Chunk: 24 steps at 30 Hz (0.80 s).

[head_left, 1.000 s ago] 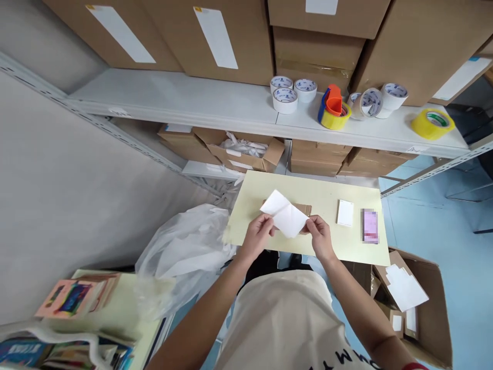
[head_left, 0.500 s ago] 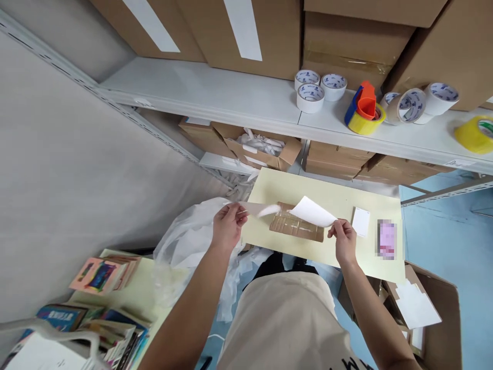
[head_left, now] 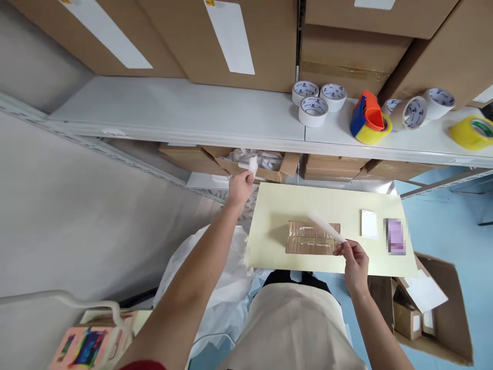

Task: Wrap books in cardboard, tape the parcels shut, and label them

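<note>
At the centre of the frame, we see an open carton [head_left: 289, 165] on the lower shelf, filled with whitish, crumpled wrapping [head_left: 271, 160]. At lower right, a larger open carton [head_left: 458, 303] holds small brown boxes [head_left: 406, 321], with a white sheet [head_left: 427, 291] lying over them. At lower left we make out a translucent plastic bag [head_left: 210, 280], its contents unclear.

The left hand [head_left: 241, 188] is closed, its fingers curled tight around a white paper piece [head_left: 252, 164] that sticks up in front of the filled carton. The right hand [head_left: 355, 262] pinches 1 end of a white paper strip [head_left: 325, 224], thumb and fingers together on it, the other fingers loosely bent.

The strip slants over a taped corrugated cardboard piece [head_left: 311, 245] lying right of centre on the pale yellow table [head_left: 269, 246]; whether they touch we cannot tell. We see 2 white streaks on the cardboard.

The left arm stretches long from the bottom edge up toward the shelf. The right forearm rises from lower right, leaning leftward, its hand low over the cardboard's right end.
</note>
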{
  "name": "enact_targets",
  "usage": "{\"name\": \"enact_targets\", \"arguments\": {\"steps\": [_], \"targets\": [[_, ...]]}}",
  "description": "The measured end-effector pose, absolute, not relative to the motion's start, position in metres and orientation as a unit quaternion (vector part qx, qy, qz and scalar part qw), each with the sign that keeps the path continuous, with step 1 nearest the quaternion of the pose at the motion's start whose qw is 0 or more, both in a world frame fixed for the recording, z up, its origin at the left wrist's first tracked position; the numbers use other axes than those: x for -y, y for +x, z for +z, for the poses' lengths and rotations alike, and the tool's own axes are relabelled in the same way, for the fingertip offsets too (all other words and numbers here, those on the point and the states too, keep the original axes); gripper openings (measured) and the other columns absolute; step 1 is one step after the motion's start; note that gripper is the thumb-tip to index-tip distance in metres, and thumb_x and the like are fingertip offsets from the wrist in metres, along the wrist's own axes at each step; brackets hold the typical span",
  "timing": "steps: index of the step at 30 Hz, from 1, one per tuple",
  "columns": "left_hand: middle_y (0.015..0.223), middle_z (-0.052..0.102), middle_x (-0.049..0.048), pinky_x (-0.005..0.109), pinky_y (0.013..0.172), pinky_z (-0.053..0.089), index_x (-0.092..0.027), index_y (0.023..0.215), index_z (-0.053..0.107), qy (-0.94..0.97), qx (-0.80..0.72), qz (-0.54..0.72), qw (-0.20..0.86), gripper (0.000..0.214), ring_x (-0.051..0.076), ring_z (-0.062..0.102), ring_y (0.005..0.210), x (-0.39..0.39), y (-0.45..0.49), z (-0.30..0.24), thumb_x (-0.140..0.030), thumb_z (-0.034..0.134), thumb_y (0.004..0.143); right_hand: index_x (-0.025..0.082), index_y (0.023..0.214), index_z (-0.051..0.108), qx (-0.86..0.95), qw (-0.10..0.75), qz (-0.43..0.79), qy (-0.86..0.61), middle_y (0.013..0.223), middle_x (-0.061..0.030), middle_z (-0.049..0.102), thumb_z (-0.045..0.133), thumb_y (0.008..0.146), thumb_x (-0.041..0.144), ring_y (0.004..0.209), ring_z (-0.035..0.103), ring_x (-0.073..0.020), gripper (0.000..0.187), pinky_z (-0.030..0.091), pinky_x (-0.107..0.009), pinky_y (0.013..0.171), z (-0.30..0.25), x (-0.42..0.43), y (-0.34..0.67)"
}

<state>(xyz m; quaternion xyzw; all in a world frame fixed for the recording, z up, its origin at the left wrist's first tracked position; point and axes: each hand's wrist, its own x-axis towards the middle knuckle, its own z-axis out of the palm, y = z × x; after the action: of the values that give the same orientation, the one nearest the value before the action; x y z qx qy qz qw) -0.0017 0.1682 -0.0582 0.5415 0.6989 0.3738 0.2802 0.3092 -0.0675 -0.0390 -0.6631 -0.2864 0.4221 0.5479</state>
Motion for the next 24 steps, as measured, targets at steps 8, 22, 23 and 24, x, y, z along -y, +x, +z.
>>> {"name": "enact_targets", "arguments": {"steps": [8,22,23,24], "targets": [[0.117,0.07,0.0128,0.039,0.104,0.044,-0.017,0.122,0.062,0.636,-0.641,0.318,0.288,0.05,0.027,0.06,0.116,-0.237,0.017,-0.052,-0.018,0.068,0.073,0.018,0.077,0.063,0.257,0.548,0.396,-0.691,0.07,-0.0018,0.065,0.067,0.081,0.054,0.061,0.061,-0.0153,0.037,0.049,-0.033,0.066,-0.036,0.088,0.283],[0.113,0.07,0.0111,0.037,0.085,0.055,-0.022,0.117,0.064,0.717,-0.425,0.38,0.403,0.035,0.023,0.067,0.101,0.049,0.129,-0.019,-0.032,0.065,0.084,0.02,0.071,0.061,0.302,0.554,0.439,-0.64,0.058,0.0039,0.049,0.064,0.079,0.053,0.056,0.047,-0.0128,0.034,0.043,-0.028,0.058,-0.033,0.066,0.255],[0.111,0.07,0.0109,0.037,0.084,0.055,-0.021,0.115,0.064,0.697,-0.43,0.379,0.431,0.034,0.023,0.067,0.099,0.049,0.133,-0.021,-0.032,0.066,0.083,0.02,0.076,0.064,0.327,0.548,0.451,-0.624,0.063,0.0022,0.053,0.063,0.081,0.051,0.061,0.051,-0.0145,0.031,0.046,-0.03,0.063,-0.032,0.067,0.254],[0.107,0.071,0.01,0.035,0.082,0.056,-0.021,0.112,0.065,0.672,-0.431,0.381,0.467,0.033,0.022,0.068,0.095,0.047,0.136,-0.023,-0.033,0.067,0.082,0.02,0.084,0.067,0.357,0.54,0.461,-0.607,0.069,0.0006,0.056,0.061,0.082,0.05,0.067,0.055,-0.016,0.03,0.049,-0.032,0.068,-0.03,0.07,0.254]]}}
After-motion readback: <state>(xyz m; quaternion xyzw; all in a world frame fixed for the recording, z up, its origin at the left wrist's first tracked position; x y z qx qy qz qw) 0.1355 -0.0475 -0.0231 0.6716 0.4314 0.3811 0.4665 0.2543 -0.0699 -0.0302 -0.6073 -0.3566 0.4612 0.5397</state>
